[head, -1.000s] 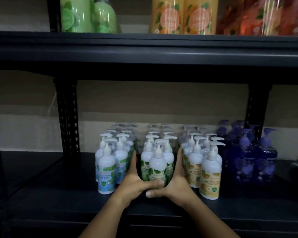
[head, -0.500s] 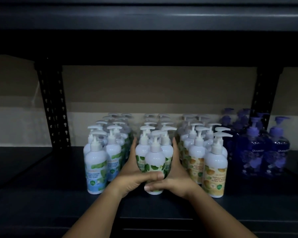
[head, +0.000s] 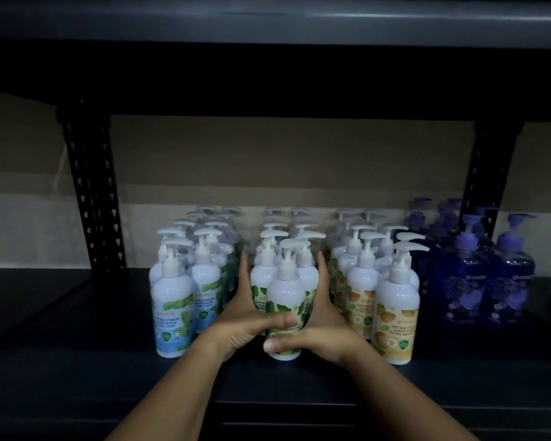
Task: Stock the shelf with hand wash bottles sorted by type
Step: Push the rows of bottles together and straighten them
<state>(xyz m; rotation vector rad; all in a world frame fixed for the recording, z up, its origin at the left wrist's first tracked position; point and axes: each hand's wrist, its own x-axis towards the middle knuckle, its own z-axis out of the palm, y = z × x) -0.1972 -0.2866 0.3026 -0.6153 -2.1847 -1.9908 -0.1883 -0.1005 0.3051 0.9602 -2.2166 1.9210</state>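
Observation:
Four groups of pump bottles stand in rows on the dark shelf (head: pixel 77 361): white mint-label bottles (head: pixel 172 307) at left, white green-leaf bottles (head: pixel 285 291) in the middle, white orange-label bottles (head: pixel 395 313) to their right, and clear blue-purple bottles (head: pixel 465 281) at far right. My left hand (head: pixel 245 319) lies flat against the left side of the green-leaf group, with its thumb across the front bottle. My right hand (head: pixel 322 326) presses the right side the same way, thumb under the left thumb. Fingers of both hands reach straight back between the rows.
A dark upper shelf (head: pixel 268 20) overhangs close above. Perforated black uprights stand at back left (head: pixel 93 192) and back right (head: pixel 487 173). Bare shelf surface lies left of the mint bottles and along the front edge. A pale wall is behind.
The view has dropped and moved closer, so the upper shelf's bottles have left the frame. Both hands have stayed against the green-leaf group.

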